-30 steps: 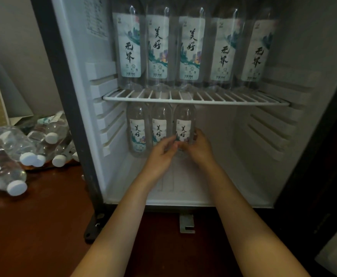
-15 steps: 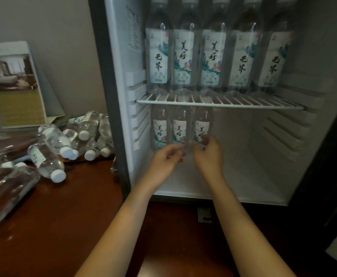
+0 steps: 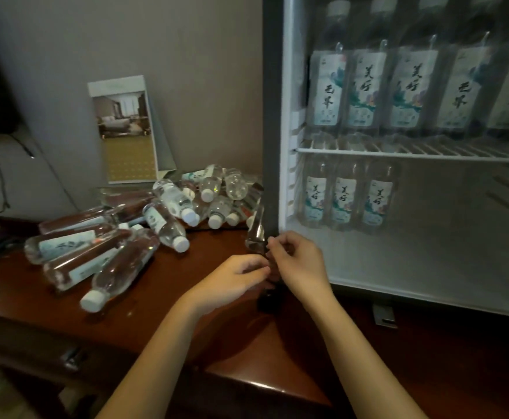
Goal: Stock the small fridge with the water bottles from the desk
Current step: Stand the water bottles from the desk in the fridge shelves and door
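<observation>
The small fridge (image 3: 273, 116) stands open on the brown desk (image 3: 156, 297). Several labelled water bottles (image 3: 368, 89) fill its upper wire shelf (image 3: 413, 152). Three smaller bottles (image 3: 345, 201) stand at the back left of the fridge floor. A heap of water bottles (image 3: 168, 213) lies on the desk left of the fridge. My left hand (image 3: 235, 279) and my right hand (image 3: 298, 261) hover close together in front of the fridge's lower left corner, fingers loosely curled, holding nothing.
A folded hotel brochure (image 3: 123, 128) stands against the grey wall behind the bottle heap. A dark cable (image 3: 2, 176) hangs at the far left. The desk's front edge (image 3: 126, 346) runs below my forearms. The right part of the fridge floor (image 3: 443, 261) holds nothing.
Both hands have drawn back out of the fridge, away from the three lower bottles, toward its left front corner. My view has swung left, showing more of the bottle heap.
</observation>
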`<action>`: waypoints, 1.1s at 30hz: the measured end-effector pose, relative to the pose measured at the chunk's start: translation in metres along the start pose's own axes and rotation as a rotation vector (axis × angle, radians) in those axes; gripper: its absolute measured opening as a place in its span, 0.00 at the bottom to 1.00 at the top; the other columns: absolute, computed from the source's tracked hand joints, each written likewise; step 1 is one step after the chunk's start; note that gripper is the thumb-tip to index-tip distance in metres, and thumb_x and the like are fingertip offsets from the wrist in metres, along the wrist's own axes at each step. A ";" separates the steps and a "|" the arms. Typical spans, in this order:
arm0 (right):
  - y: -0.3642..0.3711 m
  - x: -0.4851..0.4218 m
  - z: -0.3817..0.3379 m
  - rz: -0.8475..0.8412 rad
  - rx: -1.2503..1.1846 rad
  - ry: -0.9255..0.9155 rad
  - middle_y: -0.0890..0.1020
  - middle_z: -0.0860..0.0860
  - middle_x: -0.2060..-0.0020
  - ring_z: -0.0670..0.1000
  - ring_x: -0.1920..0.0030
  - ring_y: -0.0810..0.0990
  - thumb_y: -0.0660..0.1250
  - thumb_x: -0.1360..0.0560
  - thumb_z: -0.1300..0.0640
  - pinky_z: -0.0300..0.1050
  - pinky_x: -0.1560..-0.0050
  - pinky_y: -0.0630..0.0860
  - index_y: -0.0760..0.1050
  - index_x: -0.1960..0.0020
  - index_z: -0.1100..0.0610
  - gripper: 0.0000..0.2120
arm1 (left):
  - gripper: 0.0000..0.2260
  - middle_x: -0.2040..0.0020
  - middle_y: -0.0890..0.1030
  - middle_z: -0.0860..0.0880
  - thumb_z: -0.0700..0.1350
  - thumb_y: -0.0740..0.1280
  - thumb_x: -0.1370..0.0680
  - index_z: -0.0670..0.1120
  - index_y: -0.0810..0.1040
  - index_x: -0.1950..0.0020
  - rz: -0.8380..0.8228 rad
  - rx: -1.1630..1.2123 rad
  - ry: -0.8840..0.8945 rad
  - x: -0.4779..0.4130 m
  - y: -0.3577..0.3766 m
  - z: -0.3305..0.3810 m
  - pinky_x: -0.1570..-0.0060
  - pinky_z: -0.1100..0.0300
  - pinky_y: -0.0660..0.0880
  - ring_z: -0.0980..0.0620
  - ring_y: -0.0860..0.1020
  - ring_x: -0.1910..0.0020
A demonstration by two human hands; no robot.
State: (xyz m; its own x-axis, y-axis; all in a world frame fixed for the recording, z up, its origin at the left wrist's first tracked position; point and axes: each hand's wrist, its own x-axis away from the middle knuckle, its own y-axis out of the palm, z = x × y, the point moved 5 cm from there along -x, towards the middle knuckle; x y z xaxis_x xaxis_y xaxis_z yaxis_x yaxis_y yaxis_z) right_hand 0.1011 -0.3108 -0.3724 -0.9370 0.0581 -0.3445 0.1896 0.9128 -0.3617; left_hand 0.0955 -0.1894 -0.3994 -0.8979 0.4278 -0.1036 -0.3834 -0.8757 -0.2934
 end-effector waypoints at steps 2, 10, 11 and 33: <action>0.019 0.003 -0.005 -0.042 0.021 -0.026 0.80 0.48 0.67 0.46 0.63 0.77 0.65 0.24 0.55 0.39 0.61 0.70 0.77 0.63 0.54 0.09 | 0.08 0.55 0.82 0.49 0.41 0.61 0.20 0.46 0.80 0.50 0.078 -0.005 -0.018 0.010 -0.021 -0.013 0.49 0.61 0.76 0.53 0.81 0.53; 0.101 -0.018 -0.008 -0.208 0.083 -0.022 0.83 0.51 0.61 0.48 0.59 0.78 0.65 0.25 0.54 0.36 0.64 0.65 0.79 0.59 0.56 0.08 | 0.12 0.56 0.80 0.48 0.34 0.60 0.22 0.49 0.78 0.52 0.762 -0.093 -0.042 0.035 -0.101 -0.063 0.48 0.52 0.77 0.50 0.79 0.55; 0.113 -0.024 -0.008 -0.228 0.102 -0.015 0.83 0.51 0.60 0.49 0.57 0.79 0.64 0.25 0.54 0.37 0.62 0.66 0.79 0.58 0.55 0.07 | 0.11 0.56 0.80 0.49 0.34 0.61 0.22 0.49 0.78 0.50 0.813 -0.121 -0.045 0.038 -0.107 -0.067 0.48 0.51 0.77 0.50 0.80 0.54; 0.200 -0.063 0.009 -0.267 0.216 0.105 0.81 0.54 0.46 0.55 0.45 0.78 0.69 0.30 0.48 0.43 0.56 0.70 0.71 0.39 0.53 0.21 | 0.17 0.44 0.72 0.49 0.35 0.61 0.26 0.45 0.70 0.38 1.108 -0.307 -0.167 0.052 -0.126 -0.074 0.55 0.62 0.66 0.54 0.75 0.54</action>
State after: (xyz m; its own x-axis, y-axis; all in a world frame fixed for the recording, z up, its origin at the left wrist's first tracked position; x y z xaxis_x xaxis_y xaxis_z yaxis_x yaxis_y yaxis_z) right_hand 0.2003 -0.1350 -0.4309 -0.9848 -0.1191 -0.1262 -0.0185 0.7953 -0.6059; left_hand 0.1132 -0.0406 -0.4385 -0.7347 -0.5940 -0.3277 0.6783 -0.6509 -0.3409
